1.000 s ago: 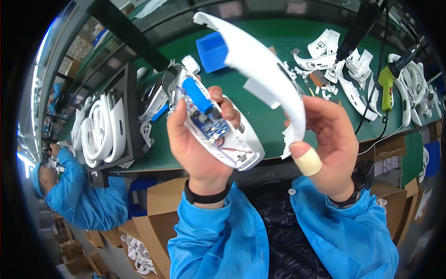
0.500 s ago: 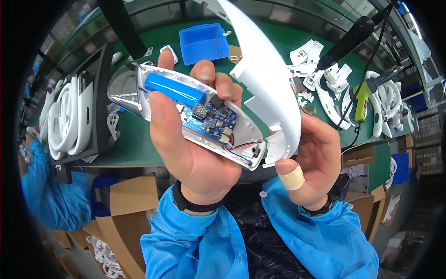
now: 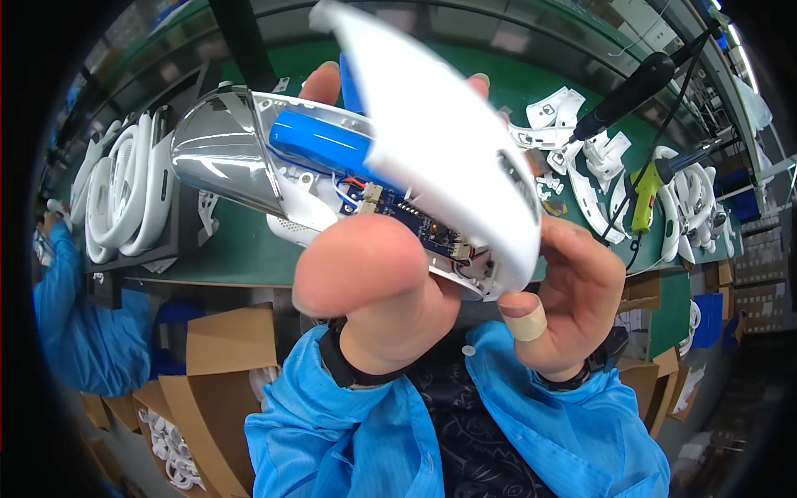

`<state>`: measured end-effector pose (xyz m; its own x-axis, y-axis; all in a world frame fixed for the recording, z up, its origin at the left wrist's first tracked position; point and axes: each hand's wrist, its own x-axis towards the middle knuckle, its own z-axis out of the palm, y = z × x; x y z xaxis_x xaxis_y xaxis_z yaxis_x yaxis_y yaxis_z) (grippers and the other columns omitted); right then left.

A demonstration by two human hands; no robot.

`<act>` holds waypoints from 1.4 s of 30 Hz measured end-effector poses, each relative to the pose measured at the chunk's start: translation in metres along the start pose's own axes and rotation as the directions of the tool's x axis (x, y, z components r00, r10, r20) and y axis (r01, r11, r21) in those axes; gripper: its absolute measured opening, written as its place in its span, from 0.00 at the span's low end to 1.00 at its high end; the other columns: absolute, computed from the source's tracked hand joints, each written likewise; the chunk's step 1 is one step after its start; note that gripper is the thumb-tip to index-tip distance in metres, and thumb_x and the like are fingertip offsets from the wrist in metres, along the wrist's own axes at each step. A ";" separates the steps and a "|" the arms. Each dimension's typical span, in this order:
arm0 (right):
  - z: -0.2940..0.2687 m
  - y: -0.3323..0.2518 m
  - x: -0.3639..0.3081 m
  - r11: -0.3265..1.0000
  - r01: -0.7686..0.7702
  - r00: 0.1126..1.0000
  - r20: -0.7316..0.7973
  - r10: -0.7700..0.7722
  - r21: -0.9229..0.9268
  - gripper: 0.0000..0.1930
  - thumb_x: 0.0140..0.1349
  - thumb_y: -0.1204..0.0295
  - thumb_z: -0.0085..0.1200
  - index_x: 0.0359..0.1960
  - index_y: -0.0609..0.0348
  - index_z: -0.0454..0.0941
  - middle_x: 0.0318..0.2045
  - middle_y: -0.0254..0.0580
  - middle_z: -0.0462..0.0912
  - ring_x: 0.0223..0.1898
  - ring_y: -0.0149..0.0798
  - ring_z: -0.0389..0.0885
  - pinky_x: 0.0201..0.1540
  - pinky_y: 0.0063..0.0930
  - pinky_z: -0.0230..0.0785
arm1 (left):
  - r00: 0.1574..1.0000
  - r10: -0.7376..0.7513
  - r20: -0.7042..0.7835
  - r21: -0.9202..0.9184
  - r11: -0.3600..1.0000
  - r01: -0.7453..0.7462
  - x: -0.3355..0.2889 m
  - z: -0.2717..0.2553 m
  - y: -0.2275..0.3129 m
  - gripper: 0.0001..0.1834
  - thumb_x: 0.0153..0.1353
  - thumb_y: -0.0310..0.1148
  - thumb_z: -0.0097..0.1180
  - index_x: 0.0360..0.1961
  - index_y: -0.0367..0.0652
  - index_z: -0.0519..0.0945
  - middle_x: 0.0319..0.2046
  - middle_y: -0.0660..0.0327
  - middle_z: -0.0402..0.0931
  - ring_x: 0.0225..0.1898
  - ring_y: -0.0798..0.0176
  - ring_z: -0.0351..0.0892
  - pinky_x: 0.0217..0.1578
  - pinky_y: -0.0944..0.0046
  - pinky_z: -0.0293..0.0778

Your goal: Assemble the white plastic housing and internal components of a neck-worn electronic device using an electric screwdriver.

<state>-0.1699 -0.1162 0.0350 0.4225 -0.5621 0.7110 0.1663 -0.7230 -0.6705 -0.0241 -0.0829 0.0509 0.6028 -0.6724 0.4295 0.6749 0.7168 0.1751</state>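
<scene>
My left hand is wrapped round an open white device housing, with its thumb toward me and fingertips showing behind. Inside the housing lie a blue cylindrical battery and a dark blue circuit board with thin wires and white connectors. A smoky see-through cover forms the housing's left end. My right hand grips a curved white shell by its lower end; a beige band wraps that thumb. The shell leans over the housing's right part and hides some of the board, its upper end raised.
On the left stands a black tray of white ring-shaped parts. White plastic pieces, a hanging black screwdriver and a yellow-green power screwdriver are at right. Cardboard boxes sit below; a co-worker's blue sleeve is far left.
The white shell has tilted left over the housing and now covers part of the board. The housing has turned in my left hand, whose thumb has come down off its left part.
</scene>
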 end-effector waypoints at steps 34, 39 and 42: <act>0.016 0.006 0.001 0.657 -0.642 0.765 0.272 0.585 0.395 0.26 0.76 0.48 0.39 0.32 0.61 0.69 0.23 0.31 0.69 0.26 0.22 0.64 0.27 0.22 0.54 | 0.963 -0.267 -0.025 0.543 0.805 0.237 -0.014 -0.027 0.019 0.45 0.66 0.60 0.55 0.73 0.42 0.55 0.65 0.47 0.67 0.64 0.44 0.73 0.61 0.41 0.74; 0.025 0.009 -0.008 0.678 -0.603 0.789 0.192 0.583 0.420 0.26 0.76 0.50 0.38 0.30 0.62 0.67 0.22 0.33 0.66 0.27 0.25 0.62 0.28 0.24 0.55 | 0.960 -0.263 -0.097 0.583 0.766 0.270 -0.018 -0.025 0.015 0.46 0.66 0.62 0.55 0.71 0.39 0.57 0.63 0.46 0.68 0.63 0.45 0.75 0.57 0.44 0.79; 0.028 0.021 -0.018 0.718 -0.547 0.828 0.152 0.540 0.430 0.26 0.77 0.51 0.38 0.29 0.62 0.67 0.22 0.34 0.66 0.27 0.26 0.62 0.29 0.25 0.55 | 0.958 -0.258 -0.122 0.621 0.733 0.277 -0.020 -0.020 0.014 0.48 0.64 0.65 0.55 0.70 0.37 0.58 0.63 0.45 0.69 0.61 0.46 0.76 0.54 0.46 0.81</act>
<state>-0.1490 -0.1099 0.0024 0.5747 -0.7948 0.1948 0.2715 -0.0394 -0.9616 -0.0181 -0.0635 0.0270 0.4554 -0.8521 0.2579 0.3972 0.4537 0.7978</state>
